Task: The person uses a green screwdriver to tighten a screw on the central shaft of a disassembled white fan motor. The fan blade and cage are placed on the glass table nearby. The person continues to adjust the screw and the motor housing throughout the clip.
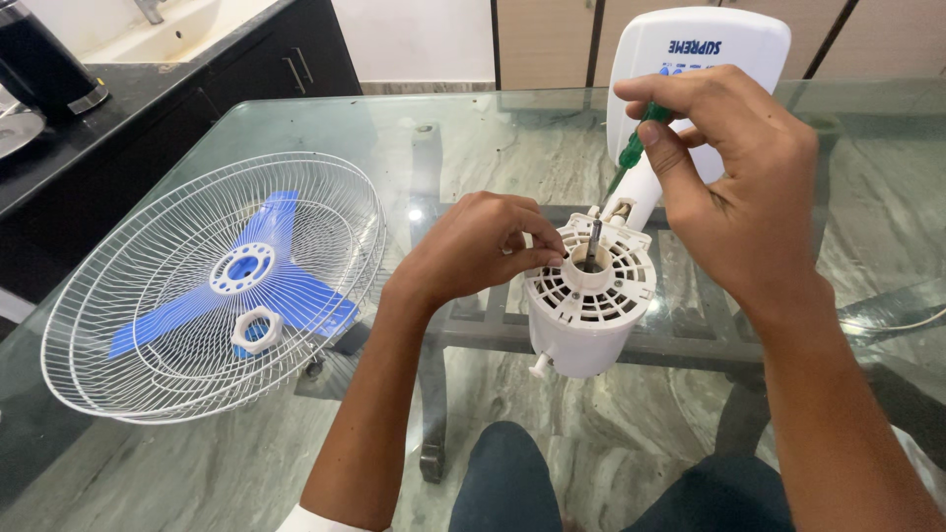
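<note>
A white fan motor housing (588,315) lies on the glass table (473,138) with its vented face and metal shaft (592,244) towards me. My left hand (473,246) rests against the left rim of the housing, fingertips pinched close to the shaft collar. My right hand (734,187) is above and to the right, shut on a green-handled screwdriver (636,148) whose thin blade slants down to the housing's upper edge. Behind the screwdriver stands the fan's white base panel (724,44).
At the left of the table lie white wire fan guards (212,286) with a blue three-blade propeller (246,281) and a white plastic nut (258,330) inside. A black counter (118,108) with a dark kettle (44,64) is at the far left. My knees show under the glass.
</note>
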